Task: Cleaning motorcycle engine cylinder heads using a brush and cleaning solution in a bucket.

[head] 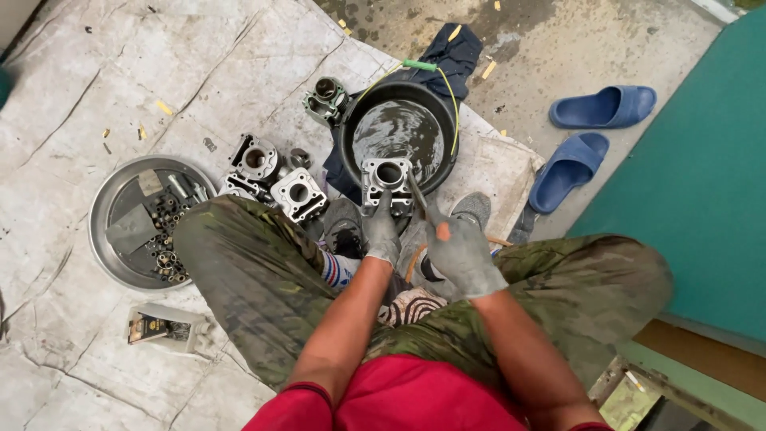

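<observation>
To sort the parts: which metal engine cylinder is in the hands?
The cylinder over the black basin, gripped by the left hand; the others lie on the ground cloth.

Informal outdoor repair spot — bare concrete floor [558, 40] under a worn tarp [80, 96], metal engine cylinders [279, 179] laid out, a steel tray [112, 255] of small parts, a black wash basin [351, 120].

I see one package only: a small rectangular carton [163, 327] lying flat on the grey ground sheet [72, 96], just below the round metal tray [108, 199]. Its sides are white, and its top face is dark with a gold-yellow patch.
</observation>
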